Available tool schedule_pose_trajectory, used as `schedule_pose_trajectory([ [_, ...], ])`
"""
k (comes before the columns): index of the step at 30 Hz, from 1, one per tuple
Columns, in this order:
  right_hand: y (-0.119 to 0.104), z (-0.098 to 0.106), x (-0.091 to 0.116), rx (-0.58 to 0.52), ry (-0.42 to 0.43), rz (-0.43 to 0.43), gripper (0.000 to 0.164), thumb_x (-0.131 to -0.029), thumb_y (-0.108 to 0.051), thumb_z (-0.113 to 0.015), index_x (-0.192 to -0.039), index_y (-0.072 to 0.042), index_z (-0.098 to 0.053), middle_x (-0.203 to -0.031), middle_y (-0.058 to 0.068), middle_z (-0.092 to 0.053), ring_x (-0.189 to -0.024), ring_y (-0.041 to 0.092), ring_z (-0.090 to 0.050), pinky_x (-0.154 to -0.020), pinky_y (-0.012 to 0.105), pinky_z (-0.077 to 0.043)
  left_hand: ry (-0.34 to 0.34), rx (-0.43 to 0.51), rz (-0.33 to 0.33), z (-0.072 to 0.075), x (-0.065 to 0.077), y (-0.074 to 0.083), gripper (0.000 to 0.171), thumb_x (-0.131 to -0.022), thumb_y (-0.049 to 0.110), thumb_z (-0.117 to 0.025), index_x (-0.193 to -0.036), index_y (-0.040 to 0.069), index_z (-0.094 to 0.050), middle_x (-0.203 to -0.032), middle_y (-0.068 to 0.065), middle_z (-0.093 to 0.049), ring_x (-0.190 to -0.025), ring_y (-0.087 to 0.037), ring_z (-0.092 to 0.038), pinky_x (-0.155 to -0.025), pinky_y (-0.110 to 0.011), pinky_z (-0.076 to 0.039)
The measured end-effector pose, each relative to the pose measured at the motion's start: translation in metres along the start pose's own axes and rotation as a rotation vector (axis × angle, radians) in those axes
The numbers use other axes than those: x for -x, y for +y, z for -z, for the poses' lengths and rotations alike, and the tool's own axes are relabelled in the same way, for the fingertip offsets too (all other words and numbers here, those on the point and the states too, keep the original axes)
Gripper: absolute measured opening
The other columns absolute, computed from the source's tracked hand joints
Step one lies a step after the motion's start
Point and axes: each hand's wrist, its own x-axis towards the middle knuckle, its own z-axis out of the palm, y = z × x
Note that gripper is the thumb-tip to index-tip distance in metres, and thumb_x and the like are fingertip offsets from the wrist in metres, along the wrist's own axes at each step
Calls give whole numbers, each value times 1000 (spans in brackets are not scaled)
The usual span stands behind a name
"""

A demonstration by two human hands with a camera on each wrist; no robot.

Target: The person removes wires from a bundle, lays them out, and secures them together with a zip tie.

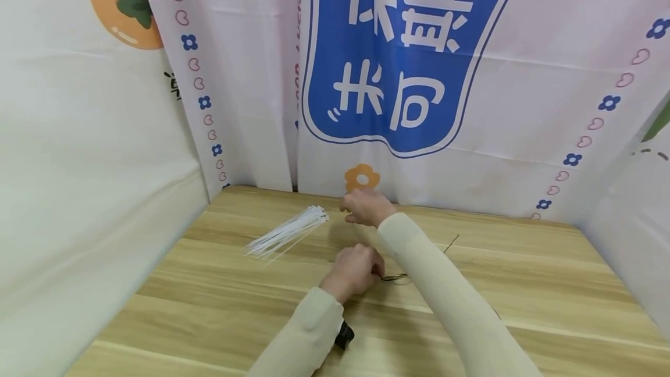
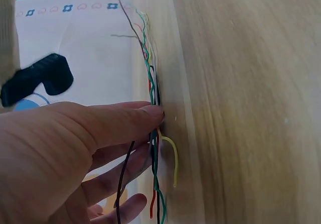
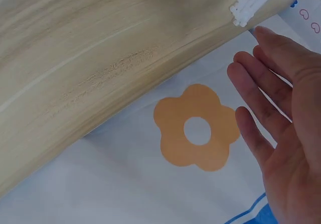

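Observation:
My left hand (image 1: 356, 269) pinches a bundle of thin coloured wires (image 2: 152, 83) between thumb and fingers, low over the table. Green, red, black, yellow and white strands show in the left wrist view, with loose ends on both sides of the grip. Holding nothing, my right hand (image 1: 368, 207) hovers near the table's back edge, fingers loosely bent and apart. Just left of it lies a bunch of white cable ties (image 1: 290, 230), heads toward the hand. In the right wrist view the cable ties (image 3: 253, 3) appear beyond the fingertips, not touched.
The wood-grain table (image 1: 220, 307) meets a printed white curtain (image 1: 251, 74) at its back edge, and white cloth (image 1: 94, 191) hangs on the left. A black strap end (image 1: 344, 335) sits at the left wrist. Wire ends (image 1: 451, 243) stick out past the right forearm.

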Motion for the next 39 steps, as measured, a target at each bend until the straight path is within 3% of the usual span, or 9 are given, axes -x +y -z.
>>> schedule_pose_trajectory([
  [10, 4, -18, -28, 14, 2, 8, 21, -99, -19, -76, -119, -14, -79, -116, 2, -78, -101, 19, -73, -89, 37, -60, 22, -93, -65, 4, 7, -3, 18, -88, 12, -83, -83, 29, -83, -91, 17, -78, -87, -4, -72, -73, -31, -57],
  [18, 3, -30, -48, -4, 6, 54, 6, -100, -16, -74, -100, -14, -79, -99, 1, -77, -84, 17, -66, -77, 38, -58, 22, -198, -60, 3, 12, 1, 19, -87, 16, -83, -82, 34, -81, -92, 17, -76, -88, -6, -72, -72, -31, -57],
  [24, 0, -39, -60, 16, 14, 24, 16, -97, -8, -72, -83, -13, -75, -78, -3, -63, -72, 14, -51, -62, 33, -46, 34, -221, -60, 3, 13, -1, 18, -87, 19, -85, -82, 35, -81, -91, 18, -76, -87, -6, -72, -70, -30, -55],
  [29, 2, -43, -57, 24, 28, 52, 17, -95, -10, -77, -79, -13, -71, -73, -6, -50, -70, 11, -46, -59, 30, -37, 38, -202, -65, 4, 13, 1, 20, -86, 16, -84, -81, 35, -82, -88, 19, -76, -84, -4, -72, -67, -29, -55],
  [39, 8, -37, -48, -70, 27, 82, 30, -92, -2, -72, -67, -14, -61, -65, -8, -43, -64, 10, -41, -59, 28, -34, 36, -207, -55, 6, 14, 3, 18, -84, 16, -86, -81, 34, -82, -87, 17, -76, -82, -5, -72, -69, -30, -55],
])
